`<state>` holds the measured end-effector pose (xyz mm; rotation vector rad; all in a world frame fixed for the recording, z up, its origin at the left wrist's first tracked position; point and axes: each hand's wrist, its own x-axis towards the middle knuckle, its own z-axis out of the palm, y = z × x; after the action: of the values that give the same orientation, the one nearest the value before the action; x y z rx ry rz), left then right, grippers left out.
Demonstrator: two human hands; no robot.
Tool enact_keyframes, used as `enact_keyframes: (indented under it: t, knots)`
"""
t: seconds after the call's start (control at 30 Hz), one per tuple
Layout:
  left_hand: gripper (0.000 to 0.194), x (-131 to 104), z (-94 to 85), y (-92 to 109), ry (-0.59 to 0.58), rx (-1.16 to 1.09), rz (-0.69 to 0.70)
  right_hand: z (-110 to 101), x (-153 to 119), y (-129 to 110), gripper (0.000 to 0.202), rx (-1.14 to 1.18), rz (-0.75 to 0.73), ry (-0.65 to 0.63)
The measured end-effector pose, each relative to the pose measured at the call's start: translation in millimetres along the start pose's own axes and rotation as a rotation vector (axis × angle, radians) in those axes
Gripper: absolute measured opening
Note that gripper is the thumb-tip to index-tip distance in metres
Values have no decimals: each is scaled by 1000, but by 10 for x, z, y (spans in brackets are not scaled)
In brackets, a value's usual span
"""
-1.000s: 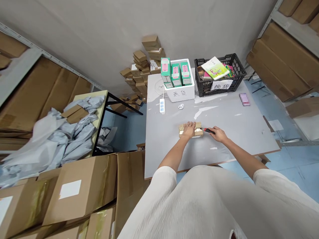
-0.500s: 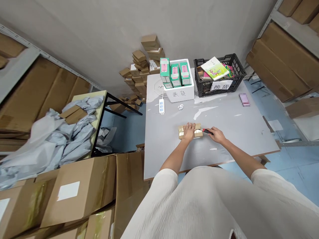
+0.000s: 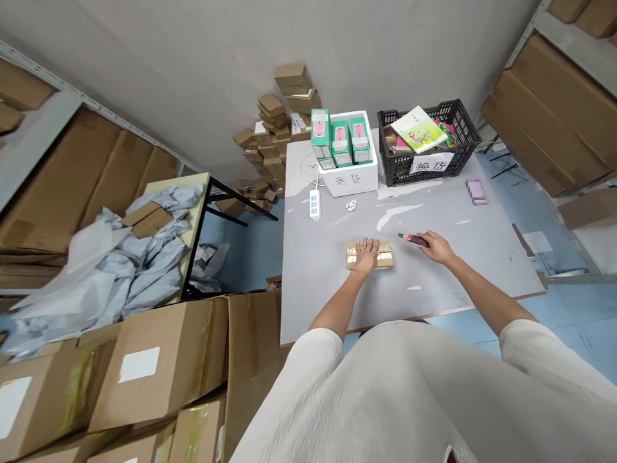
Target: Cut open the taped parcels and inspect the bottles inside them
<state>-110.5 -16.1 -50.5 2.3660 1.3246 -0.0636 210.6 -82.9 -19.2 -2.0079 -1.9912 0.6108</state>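
Observation:
On the grey table lies a small cardboard box with shiny tape along its top. My left hand rests on it from above, fingers spread and reaching to the far edge, pressing it against the tabletop. To the right of the box, my right hand is closed around a red and black utility knife. The knife's tip points left, a short gap away from the box. My left palm covers the middle of the box.
Behind the box stand a white foam box with green cartons and a black crate holding books. A power strip and a small white item lie nearer. Large cartons fill the lower left; grey bags cover a side table.
My right hand has moved right with the utility knife, so its tip has left the box. My left hand has stayed on the box. The view has shifted slightly.

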Motion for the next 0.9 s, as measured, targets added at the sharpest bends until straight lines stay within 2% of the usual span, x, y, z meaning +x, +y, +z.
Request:
enact_keyframes:
  t: [0.13, 0.23, 0.37, 0.53, 0.63, 0.73, 0.8, 0.9]
  knots:
    - [68, -14, -57, 16, -7, -29, 5, 71, 48, -101, 48, 74, 26, -46]
    - [73, -100, -113, -3, 19, -39, 15, 200, 180, -326, 44, 135, 8, -77]
    - [78, -322, -179, -84, 65, -21, 20, 330, 470, -691, 37, 240, -90, -78]
    - [71, -486, -226, -178, 52, -4, -61, 433, 687, -987, 37, 253, -68, -220]
    - [63, -468, -243, -225, 46, 2, -125, 467, 661, -988, 37, 255, -36, -232]
    - [46, -420, -262, -275, 9, -43, -187, 487, 539, -924, 36, 261, 11, -198]
    - [37, -379, -279, -297, -6, -88, -194, 512, 416, -896, 35, 283, 32, -189]
    - [36, -307, -315, -286, 14, -122, -160, 578, 221, -894, 35, 356, 47, -181]
